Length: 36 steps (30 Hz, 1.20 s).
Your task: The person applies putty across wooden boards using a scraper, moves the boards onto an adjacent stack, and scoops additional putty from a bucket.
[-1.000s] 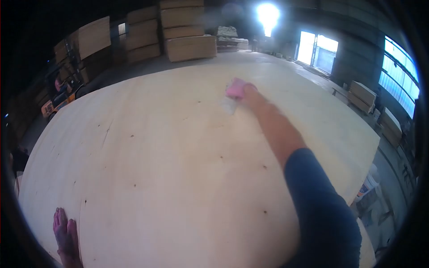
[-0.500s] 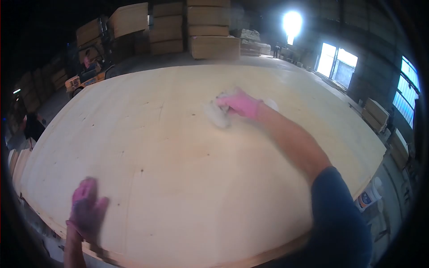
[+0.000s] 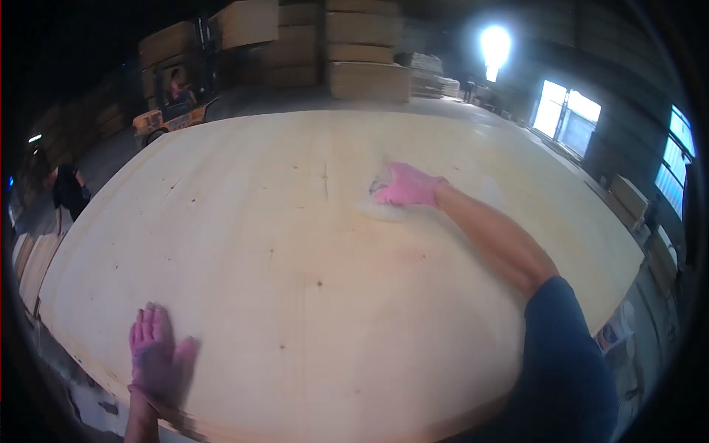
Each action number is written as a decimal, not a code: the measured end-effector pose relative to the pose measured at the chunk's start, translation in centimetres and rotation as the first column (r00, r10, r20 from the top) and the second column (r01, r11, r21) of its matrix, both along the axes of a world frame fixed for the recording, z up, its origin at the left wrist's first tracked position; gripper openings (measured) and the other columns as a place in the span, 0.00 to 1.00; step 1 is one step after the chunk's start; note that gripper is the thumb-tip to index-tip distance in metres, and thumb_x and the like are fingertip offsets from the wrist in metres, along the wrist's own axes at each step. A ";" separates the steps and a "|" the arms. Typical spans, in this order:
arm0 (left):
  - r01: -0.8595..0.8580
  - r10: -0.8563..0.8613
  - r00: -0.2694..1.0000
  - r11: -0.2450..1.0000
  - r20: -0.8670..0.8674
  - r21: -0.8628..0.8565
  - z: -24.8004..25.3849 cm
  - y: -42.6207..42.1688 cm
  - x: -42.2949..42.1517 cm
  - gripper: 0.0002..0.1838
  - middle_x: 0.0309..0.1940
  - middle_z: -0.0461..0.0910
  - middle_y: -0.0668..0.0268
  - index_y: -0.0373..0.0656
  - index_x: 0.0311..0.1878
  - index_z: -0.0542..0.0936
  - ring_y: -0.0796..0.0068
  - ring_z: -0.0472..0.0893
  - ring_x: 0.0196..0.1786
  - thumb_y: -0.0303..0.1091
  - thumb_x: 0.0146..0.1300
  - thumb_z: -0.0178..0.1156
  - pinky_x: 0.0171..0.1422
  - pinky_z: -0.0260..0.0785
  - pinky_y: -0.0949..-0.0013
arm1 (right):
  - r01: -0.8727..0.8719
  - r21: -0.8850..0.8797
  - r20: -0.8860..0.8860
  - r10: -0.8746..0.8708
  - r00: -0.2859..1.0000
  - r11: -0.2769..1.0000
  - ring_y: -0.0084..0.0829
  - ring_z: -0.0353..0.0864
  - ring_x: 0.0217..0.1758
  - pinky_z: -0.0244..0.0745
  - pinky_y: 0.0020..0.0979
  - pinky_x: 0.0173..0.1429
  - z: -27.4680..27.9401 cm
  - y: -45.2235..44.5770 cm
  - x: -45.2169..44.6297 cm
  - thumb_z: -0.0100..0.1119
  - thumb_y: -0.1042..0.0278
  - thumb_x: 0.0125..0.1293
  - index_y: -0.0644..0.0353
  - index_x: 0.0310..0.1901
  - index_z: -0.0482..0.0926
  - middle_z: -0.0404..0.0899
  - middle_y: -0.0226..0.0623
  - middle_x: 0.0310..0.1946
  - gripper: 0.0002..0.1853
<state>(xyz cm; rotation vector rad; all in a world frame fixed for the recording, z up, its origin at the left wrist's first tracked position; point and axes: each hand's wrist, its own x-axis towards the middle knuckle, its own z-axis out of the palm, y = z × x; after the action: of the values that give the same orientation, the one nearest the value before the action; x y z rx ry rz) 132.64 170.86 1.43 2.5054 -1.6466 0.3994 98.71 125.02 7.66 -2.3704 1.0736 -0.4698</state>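
A large pale plywood sheet [image 3: 244,310] with small dark knots spreads out in front of me. My right hand [image 3: 410,184], in a pink glove, is closed on a whitish rounded pad [image 3: 381,213] against the sheet's surface, past the middle. The pad is blurred, so its exact kind cannot be made out. Near the left front edge my left hand [image 3: 156,354], also in a pink glove, lies flat on the wood with its fingers stretched out and holds nothing.
An orange forklift [image 3: 173,117] with a person on it stands back left, near stacked boards [image 3: 369,80]. Another person [image 3: 69,190] bends beside the sheet's left edge. A white bucket [image 3: 617,328] is at the right edge.
My right hand has moved the pad a little right and nearer to me. My left hand stays flat at the left front. My view has shifted slightly left.
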 end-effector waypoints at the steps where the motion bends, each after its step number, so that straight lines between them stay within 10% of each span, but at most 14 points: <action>1: 0.072 -0.072 0.997 0.997 -0.005 0.003 0.0 0.6 1.7 0.38 0.70 0.65 0.34 0.24 0.72 0.62 0.36 0.61 0.75 0.42 0.67 0.59 0.81 0.51 0.46 | 0.045 0.063 0.026 -0.047 0.999 0.997 0.27 0.83 0.39 0.78 0.29 0.41 0.3 2.8 1.1 0.76 0.56 0.53 0.69 0.47 0.80 0.84 0.37 0.35 0.26; 4: 0.268 -0.261 0.961 0.959 -0.087 0.089 2.9 0.4 1.7 0.38 0.70 0.65 0.34 0.24 0.71 0.63 0.36 0.63 0.75 0.42 0.65 0.61 0.80 0.53 0.47 | 0.073 0.261 0.187 -0.124 0.974 0.963 0.25 0.82 0.38 0.78 0.27 0.42 2.0 6.9 -0.7 0.74 0.57 0.59 0.64 0.50 0.79 0.83 0.33 0.40 0.23; 12: -0.196 0.196 0.965 0.980 -0.172 0.017 -0.8 2.8 19.1 0.35 0.75 0.61 0.42 0.27 0.74 0.62 0.44 0.58 0.79 0.39 0.69 0.57 0.84 0.48 0.55 | -0.066 0.423 0.679 -0.267 0.684 0.904 0.26 0.81 0.36 0.78 0.34 0.36 1.7 -5.4 11.9 0.66 0.62 0.66 0.59 0.46 0.83 0.82 0.31 0.39 0.12; 15: -0.234 0.234 0.958 0.972 -0.168 0.019 0.4 3.4 19.9 0.33 0.76 0.61 0.44 0.28 0.74 0.62 0.44 0.57 0.79 0.37 0.70 0.55 0.84 0.47 0.55 | -0.016 0.532 0.636 -0.388 0.667 0.847 0.28 0.83 0.39 0.78 0.36 0.38 -1.1 -7.7 16.6 0.65 0.63 0.64 0.58 0.46 0.83 0.84 0.34 0.40 0.12; 17: -0.232 0.233 0.958 0.972 -0.165 0.025 0.4 3.8 19.6 0.33 0.75 0.61 0.44 0.28 0.74 0.62 0.44 0.57 0.79 0.37 0.71 0.53 0.84 0.47 0.54 | 0.159 0.094 0.072 -0.166 0.984 0.983 0.33 0.84 0.40 0.78 0.37 0.39 -2.8 -13.9 16.1 0.65 0.62 0.60 0.60 0.47 0.82 0.84 0.41 0.43 0.16; 21: -0.224 0.224 0.966 0.974 -0.129 0.015 1.2 3.8 15.0 0.35 0.75 0.60 0.41 0.27 0.74 0.61 0.42 0.57 0.79 0.41 0.71 0.52 0.83 0.47 0.51 | 0.064 -0.187 -0.479 -0.148 0.865 0.980 0.41 0.85 0.44 0.79 0.40 0.46 0.7 -13.9 16.1 0.64 0.59 0.54 0.67 0.52 0.79 0.84 0.52 0.46 0.26; 27: -0.200 0.202 0.968 0.979 -0.146 0.034 1.1 4.3 19.5 0.37 0.75 0.59 0.38 0.25 0.74 0.60 0.40 0.57 0.78 0.45 0.71 0.51 0.83 0.47 0.49 | 0.038 -0.159 -0.277 -0.081 0.958 0.987 0.46 0.83 0.53 0.75 0.39 0.58 3.6 2.4 18.6 0.66 0.53 0.54 0.68 0.58 0.77 0.83 0.53 0.50 0.34; 36: 0.047 -0.036 0.975 0.998 -0.221 0.046 4.5 8.4 20.8 0.33 0.71 0.65 0.38 0.25 0.70 0.65 0.41 0.62 0.76 0.43 0.71 0.53 0.80 0.52 0.51 | -0.141 -0.224 -0.306 0.068 0.950 0.964 0.47 0.81 0.57 0.73 0.39 0.63 2.8 24.5 8.9 0.61 0.59 0.65 0.57 0.54 0.85 0.82 0.47 0.57 0.19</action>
<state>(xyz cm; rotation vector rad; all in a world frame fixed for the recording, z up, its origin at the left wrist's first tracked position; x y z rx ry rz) 153.44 179.30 5.94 2.4425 -1.6378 0.0719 107.62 149.48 10.46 -2.7676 1.0583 -0.2209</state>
